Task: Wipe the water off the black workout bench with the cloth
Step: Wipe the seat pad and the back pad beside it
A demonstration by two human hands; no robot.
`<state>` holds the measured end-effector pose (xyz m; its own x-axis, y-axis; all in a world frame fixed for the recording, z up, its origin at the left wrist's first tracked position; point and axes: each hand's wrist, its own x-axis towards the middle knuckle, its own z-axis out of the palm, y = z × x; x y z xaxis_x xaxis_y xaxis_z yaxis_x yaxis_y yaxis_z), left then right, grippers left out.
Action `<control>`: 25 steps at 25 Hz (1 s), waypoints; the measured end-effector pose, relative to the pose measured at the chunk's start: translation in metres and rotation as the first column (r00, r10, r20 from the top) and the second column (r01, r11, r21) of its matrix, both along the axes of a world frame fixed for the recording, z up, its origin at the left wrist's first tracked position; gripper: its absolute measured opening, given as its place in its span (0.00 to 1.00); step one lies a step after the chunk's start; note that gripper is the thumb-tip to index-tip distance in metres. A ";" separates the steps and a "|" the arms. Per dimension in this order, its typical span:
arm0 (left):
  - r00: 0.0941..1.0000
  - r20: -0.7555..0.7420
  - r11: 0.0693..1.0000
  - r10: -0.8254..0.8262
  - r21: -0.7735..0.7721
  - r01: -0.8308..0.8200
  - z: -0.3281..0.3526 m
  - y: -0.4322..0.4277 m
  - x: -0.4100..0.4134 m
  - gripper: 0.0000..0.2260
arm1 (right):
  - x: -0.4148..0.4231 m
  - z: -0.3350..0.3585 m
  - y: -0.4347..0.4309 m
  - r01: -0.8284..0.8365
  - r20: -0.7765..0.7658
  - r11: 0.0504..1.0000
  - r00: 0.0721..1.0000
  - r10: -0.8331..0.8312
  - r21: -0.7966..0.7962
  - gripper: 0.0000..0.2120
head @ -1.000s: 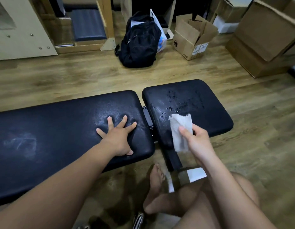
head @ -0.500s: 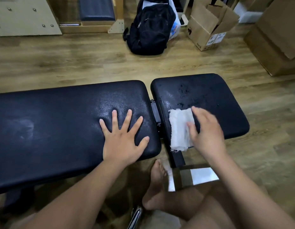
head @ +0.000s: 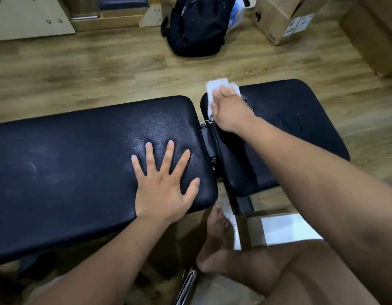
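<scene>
Flat, straight fingers of the right hand [head: 229, 111] are pressed on the white cloth [head: 212, 89], nothing pinched. It is pinned beneath them on the black workout bench [head: 80, 172]; water droplets [head: 283, 116] lie just right; the left hand [head: 162, 186] is spread flat, nearer and leftward. Soft, limp handling is judged: best held under the palm.

You get soft, even indoor light from above; it leaves a grainy sheen on the black surface [head: 159, 128]. The cloth [head: 214, 84] blows out white and blurs, and your frame edges bow.
</scene>
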<state>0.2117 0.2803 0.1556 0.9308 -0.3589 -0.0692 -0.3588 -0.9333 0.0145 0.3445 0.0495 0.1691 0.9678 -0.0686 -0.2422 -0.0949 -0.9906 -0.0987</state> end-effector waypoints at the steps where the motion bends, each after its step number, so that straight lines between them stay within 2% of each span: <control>1: 1.000 -0.007 1.000 -0.002 0.000 0.002 0.000 0.000 0.000 0.31 | -0.006 0.002 0.002 0.012 0.003 1.000 1.000 -0.012 0.015 0.25; 3: 1.000 -0.010 1.000 0.002 0.007 -0.002 0.000 0.000 0.001 0.31 | -0.051 0.000 0.009 -0.033 0.021 0.999 0.999 0.032 0.031 0.25; 6: 1.000 0.003 1.000 0.000 0.018 0.000 0.000 -0.001 0.001 0.31 | -0.162 0.004 0.022 -0.175 0.111 0.985 0.979 0.172 0.014 0.26; 9: 1.000 0.009 1.000 0.001 0.001 -0.001 -0.002 0.001 0.001 0.31 | -0.229 0.004 0.014 -0.225 0.042 0.974 0.973 0.225 -0.017 0.26; 12: 1.000 0.002 1.000 -0.008 -0.026 0.008 -0.002 0.000 0.002 0.31 | -0.203 -0.001 0.010 -0.219 0.033 0.974 0.975 0.221 -0.052 0.27; 15: 1.000 -0.008 1.000 -0.005 -0.022 0.005 0.000 0.000 0.002 0.31 | -0.113 -0.014 0.018 -0.169 0.023 0.979 0.985 0.172 -0.119 0.32; 17: 1.000 -0.020 1.000 -0.004 -0.023 0.004 0.003 0.000 0.002 0.32 | -0.051 -0.011 0.024 -0.085 0.027 0.992 0.996 0.088 -0.096 0.28; 19: 1.000 -0.026 1.000 0.001 -0.023 -0.001 0.003 0.001 0.003 0.32 | -0.016 0.000 0.026 -0.071 -0.007 0.994 0.998 0.070 -0.087 0.26; 22: 0.999 -0.038 1.000 -0.014 -0.027 0.013 0.003 0.000 0.002 0.32 | -0.046 0.004 0.021 -0.069 0.052 0.998 0.996 0.069 -0.003 0.25; 25: 0.999 -0.032 0.999 -0.014 -0.046 0.013 0.002 0.001 0.002 0.32 | -0.152 0.004 0.018 -0.110 0.107 0.994 0.989 0.106 0.030 0.23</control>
